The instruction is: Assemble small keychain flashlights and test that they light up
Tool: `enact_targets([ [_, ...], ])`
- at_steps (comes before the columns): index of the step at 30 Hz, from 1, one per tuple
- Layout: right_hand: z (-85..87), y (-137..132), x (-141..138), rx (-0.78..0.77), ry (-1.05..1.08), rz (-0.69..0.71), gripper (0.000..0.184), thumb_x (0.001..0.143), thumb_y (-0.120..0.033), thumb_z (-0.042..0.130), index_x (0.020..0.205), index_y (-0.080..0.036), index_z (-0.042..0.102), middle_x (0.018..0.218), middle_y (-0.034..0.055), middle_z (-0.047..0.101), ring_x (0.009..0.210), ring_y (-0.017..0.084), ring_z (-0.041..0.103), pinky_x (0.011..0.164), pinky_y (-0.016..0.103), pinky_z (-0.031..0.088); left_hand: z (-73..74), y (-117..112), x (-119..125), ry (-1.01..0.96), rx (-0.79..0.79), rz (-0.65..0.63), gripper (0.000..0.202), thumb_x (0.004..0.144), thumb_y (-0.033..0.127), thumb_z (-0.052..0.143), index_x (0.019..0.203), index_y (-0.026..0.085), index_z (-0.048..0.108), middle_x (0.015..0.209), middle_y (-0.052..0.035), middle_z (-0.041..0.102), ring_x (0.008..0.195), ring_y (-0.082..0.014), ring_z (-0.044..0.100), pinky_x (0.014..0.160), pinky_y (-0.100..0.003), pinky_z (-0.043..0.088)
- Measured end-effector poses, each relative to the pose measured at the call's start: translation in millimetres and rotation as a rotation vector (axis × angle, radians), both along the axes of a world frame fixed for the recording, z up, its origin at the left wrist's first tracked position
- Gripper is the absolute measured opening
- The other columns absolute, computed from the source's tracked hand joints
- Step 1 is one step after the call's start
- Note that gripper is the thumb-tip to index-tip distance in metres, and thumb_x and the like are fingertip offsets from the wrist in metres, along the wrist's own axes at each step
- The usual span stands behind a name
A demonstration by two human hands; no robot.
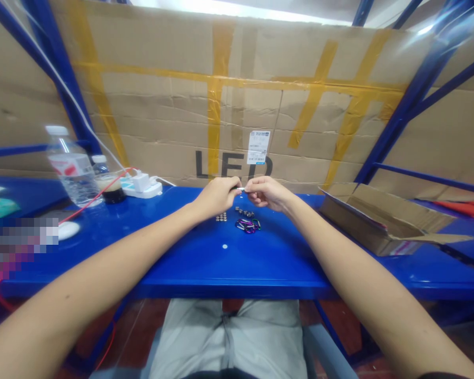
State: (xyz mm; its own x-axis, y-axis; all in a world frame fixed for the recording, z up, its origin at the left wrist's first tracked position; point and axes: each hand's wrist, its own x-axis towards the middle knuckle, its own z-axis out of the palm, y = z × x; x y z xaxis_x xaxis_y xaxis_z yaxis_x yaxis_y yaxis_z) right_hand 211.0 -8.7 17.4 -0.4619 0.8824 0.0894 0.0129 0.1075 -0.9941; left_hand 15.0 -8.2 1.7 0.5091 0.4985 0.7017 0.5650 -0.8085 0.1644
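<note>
Both my hands meet above the far part of the blue table (229, 263). My left hand (218, 195) is closed in a pinch on one end of a small white part (240, 189). My right hand (266, 192) is closed too, its fingertips on the other end of that part. Just below the hands lie a few small metal pieces (221, 217), another cluster of small metal pieces (245, 212), and a bunch of coloured carabiner-like clips (248, 226). What the white part is I cannot make out.
An open cardboard box (373, 218) sits at the right. At the left stand a clear water bottle (71, 167), a dark-filled smaller bottle (107, 181) and a white power adapter (142, 185) with red cable. A taped cardboard wall (237, 105) backs the table.
</note>
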Motion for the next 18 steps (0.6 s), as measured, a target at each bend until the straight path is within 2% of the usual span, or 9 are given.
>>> enact_targets([
  [7,2.9,-1.5,-0.8,-0.032,0.038,0.014,0.022,0.068,-0.017,0.075,0.062,-0.015,0.054,0.049,-0.0033,0.045,0.041,0.005,0.037,0.035,0.017,0.017,-2.5,-1.9,0.9,-0.059,0.054,-0.097,0.008,0.085,0.011,0.059,0.083,0.018,0.056,0.076,-0.0006,0.064,0.071,-0.0144,0.06,0.066,-0.026,0.043],
  [13,4.5,-2.4,-0.4,-0.034,0.044,-0.02,0.02,0.067,-0.014,0.072,0.06,-0.015,0.053,0.049,-0.0023,0.046,0.041,0.006,0.038,0.035,0.017,0.018,-1.0,-7.0,2.7,-0.047,0.041,-0.091,0.008,0.092,0.015,0.05,0.087,0.018,0.056,0.078,-0.0029,0.064,0.071,-0.0149,0.059,0.068,-0.028,0.045],
  [18,4.5,-1.1,0.3,-0.072,0.052,-0.012,0.021,0.068,-0.012,0.069,0.059,-0.015,0.05,0.049,-0.0027,0.043,0.042,0.005,0.036,0.034,0.015,0.017,-3.1,-3.3,2.8,-0.058,0.092,-0.1,0.01,0.088,0.011,0.052,0.086,0.017,0.059,0.08,-0.0043,0.067,0.075,-0.0161,0.061,0.07,-0.029,0.047],
])
